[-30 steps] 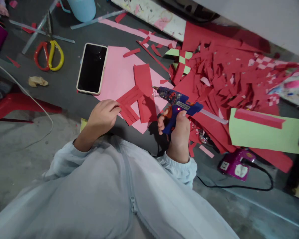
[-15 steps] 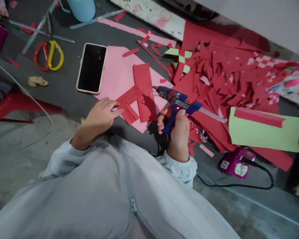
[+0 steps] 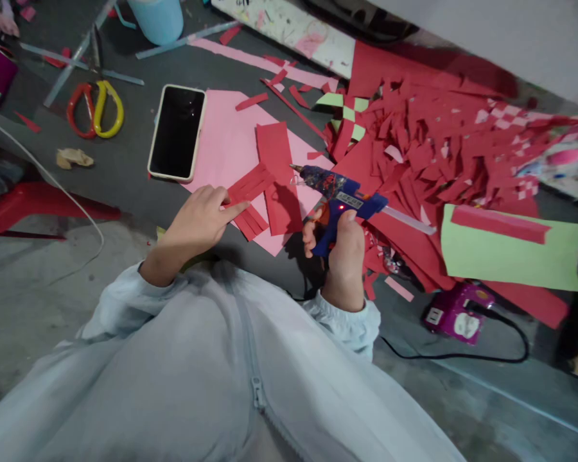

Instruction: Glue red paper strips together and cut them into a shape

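Two red paper pieces (image 3: 280, 183) lie on the pink sheet (image 3: 221, 128). At its near edge, the left hand (image 3: 196, 220), fingers bent, touches one, any pinch unclear; rightward, the right hand (image 3: 341, 253) clasps the hot-glue gun (image 3: 349, 200).

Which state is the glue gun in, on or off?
On, it seems: the glue gun in the right hand shows a lit red light.
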The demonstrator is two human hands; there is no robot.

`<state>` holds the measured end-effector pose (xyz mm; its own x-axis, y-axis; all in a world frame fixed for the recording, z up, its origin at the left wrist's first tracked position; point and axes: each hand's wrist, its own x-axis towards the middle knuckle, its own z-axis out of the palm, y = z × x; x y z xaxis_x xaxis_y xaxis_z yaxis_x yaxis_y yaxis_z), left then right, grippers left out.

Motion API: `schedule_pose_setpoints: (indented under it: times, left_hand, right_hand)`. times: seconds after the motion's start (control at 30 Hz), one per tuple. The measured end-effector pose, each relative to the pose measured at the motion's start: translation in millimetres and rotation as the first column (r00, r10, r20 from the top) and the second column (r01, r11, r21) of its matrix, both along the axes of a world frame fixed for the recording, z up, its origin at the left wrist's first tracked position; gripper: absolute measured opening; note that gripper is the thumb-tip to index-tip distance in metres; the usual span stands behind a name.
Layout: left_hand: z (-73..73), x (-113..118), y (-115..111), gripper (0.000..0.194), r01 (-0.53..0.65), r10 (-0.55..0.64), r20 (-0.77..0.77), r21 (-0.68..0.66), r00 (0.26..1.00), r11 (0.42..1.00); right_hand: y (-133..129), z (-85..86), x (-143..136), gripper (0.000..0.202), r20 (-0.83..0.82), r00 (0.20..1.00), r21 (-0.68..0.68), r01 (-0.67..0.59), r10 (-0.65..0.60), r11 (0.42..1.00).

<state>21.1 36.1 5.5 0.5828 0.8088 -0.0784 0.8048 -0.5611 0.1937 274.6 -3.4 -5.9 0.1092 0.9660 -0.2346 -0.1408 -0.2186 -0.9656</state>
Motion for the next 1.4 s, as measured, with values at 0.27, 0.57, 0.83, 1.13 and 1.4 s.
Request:
schedule_pose_setpoints:
  times: [0.27,0.57,0.83,1.13,1.4]
  left_hand:
    - [7.2,3.9,-1.0,0.041,0.025,-0.025,-0.049,-0.006,0.998,1.000]
    - [11.2,8.6,-1.1,0.023,0.012,-0.006,-0.087,0.059,0.996,0.998]
    - [7.7,7.5,-1.7,0.024,-0.086,0.086,-0.020,0.019,0.996,0.996]
    - [2.6,3.8,-2.1,0.029,-0.123,0.123,0.065,-0.010,0.990,0.992]
    - [-1.3,2.3,-3.5,0.028,-0.127,0.126,0.104,-0.003,0.986,0.992]
  right_hand:
    - [-0.4,0.3,0.5,0.054,0.050,0.999,-0.012,-0.003,0.003,1.000]
    - [-0.9,1.7,0.4,0.054,0.051,0.999,-0.013,-0.016,0.016,1.000]
    - [-3.5,8.0,9.0,0.053,0.047,0.954,-0.145,-0.285,0.295,0.947]
    - [-4.9,13.6,-4.5,0.060,0.089,0.852,-0.232,-0.486,0.516,0.843]
    - [-0.1,11.2,-6.9,0.060,0.132,0.817,-0.286,-0.511,0.561,0.811]
